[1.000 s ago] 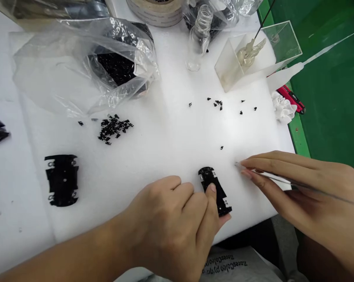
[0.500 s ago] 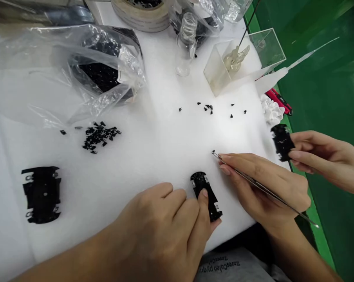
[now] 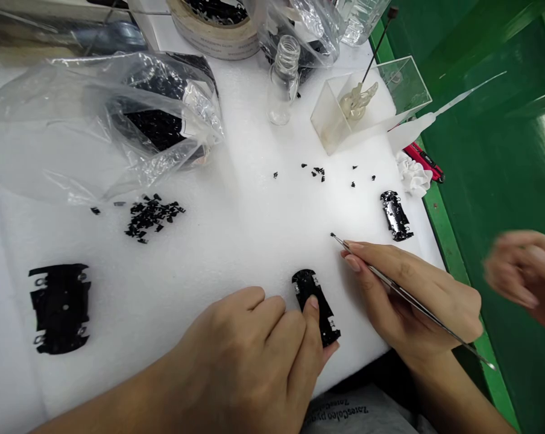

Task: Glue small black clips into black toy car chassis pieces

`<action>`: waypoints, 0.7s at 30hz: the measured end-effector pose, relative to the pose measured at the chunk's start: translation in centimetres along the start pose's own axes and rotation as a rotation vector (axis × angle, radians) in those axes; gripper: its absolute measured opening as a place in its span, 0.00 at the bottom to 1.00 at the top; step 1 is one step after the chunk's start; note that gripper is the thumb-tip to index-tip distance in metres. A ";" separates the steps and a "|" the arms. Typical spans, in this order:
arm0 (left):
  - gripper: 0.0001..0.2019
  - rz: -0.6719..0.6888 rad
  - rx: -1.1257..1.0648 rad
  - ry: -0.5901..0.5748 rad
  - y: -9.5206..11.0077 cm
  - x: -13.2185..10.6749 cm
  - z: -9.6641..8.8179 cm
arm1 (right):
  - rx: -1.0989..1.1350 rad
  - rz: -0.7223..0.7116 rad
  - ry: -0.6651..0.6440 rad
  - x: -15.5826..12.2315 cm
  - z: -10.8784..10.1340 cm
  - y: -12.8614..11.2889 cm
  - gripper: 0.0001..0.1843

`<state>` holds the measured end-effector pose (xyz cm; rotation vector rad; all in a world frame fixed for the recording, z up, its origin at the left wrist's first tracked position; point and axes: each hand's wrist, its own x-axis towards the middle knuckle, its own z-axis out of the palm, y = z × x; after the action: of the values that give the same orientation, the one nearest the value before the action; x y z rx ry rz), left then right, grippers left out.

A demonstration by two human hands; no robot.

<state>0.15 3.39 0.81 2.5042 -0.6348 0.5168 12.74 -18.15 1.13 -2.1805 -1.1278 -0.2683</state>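
My left hand [image 3: 258, 349] is curled, its forefinger and thumb pinching a small black plastic part [image 3: 315, 306] flat on the white foam sheet [image 3: 245, 199]. My right hand [image 3: 412, 295] grips thin metal tweezers [image 3: 390, 283]; their tip touches a tiny black piece [image 3: 333, 235] on the foam. A second black part [image 3: 395, 215] lies near the foam's right edge. Another person's hand [image 3: 526, 274], blurred, hovers to the right over the green surface.
A heap of tiny black pieces [image 3: 152, 214] lies left of centre; several more [image 3: 320, 172] are scattered farther back. A black plate [image 3: 59, 307] lies at the left. A plastic bag [image 3: 114, 120], glass bottle [image 3: 284, 81], clear box [image 3: 367, 102] and tape roll [image 3: 213, 24] stand at the back.
The other person's hand set the second black part down on the foam and drew back to the right. My tweezers reached the tiny piece. My left hand stayed on its part.
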 end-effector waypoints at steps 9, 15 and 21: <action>0.11 -0.003 -0.007 0.013 0.1 0.0 0.1 | 0.032 0.080 0.122 0.3 0.8 0.0 0.27; 0.11 -0.007 0.001 0.026 0.1 -0.1 0.3 | 0.032 0.003 0.132 0.4 0.8 -0.2 0.26; 0.11 0.009 0.008 0.017 0.0 0.1 0.1 | 0.040 0.003 0.100 0.5 0.9 -0.2 0.23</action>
<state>0.31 3.32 0.77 2.5028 -0.6389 0.5450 12.84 -17.19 0.78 -2.1094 -1.0655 -0.3473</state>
